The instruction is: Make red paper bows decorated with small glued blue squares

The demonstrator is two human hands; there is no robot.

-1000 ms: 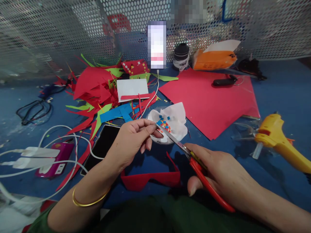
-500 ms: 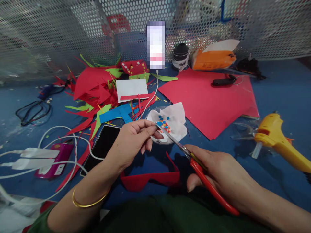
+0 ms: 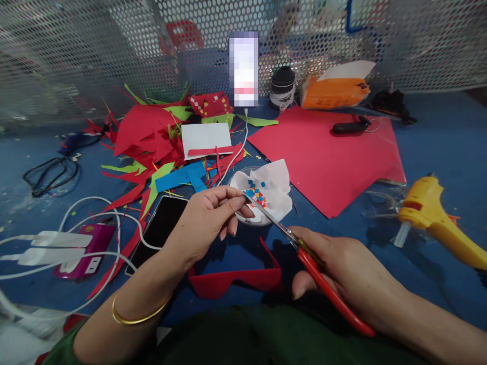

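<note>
My right hand [image 3: 342,274] is closed round the red handles of a pair of scissors [image 3: 279,225], whose blades point up and left. The blade tips reach the fingertips of my left hand [image 3: 218,213]. Thumb and forefinger there pinch a small strip of blue paper [image 3: 247,194], mostly hidden by the fingers. Just beneath the tips, a shallow dish lined with white paper [image 3: 280,187] holds several tiny blue, orange and red paper squares [image 3: 259,198]. Below my hands on the table lies a red paper shape like a glasses frame [image 3: 232,281].
Red and green paper scraps [image 3: 148,134] are heaped left of a white card [image 3: 207,138]. Red sheets [image 3: 323,152] lie right of the dish, near a yellow glue gun [image 3: 426,203]. A dark phone [image 3: 163,223], white cables and a purple power bank [image 3: 85,253] sit at left. Perforated metal stands behind.
</note>
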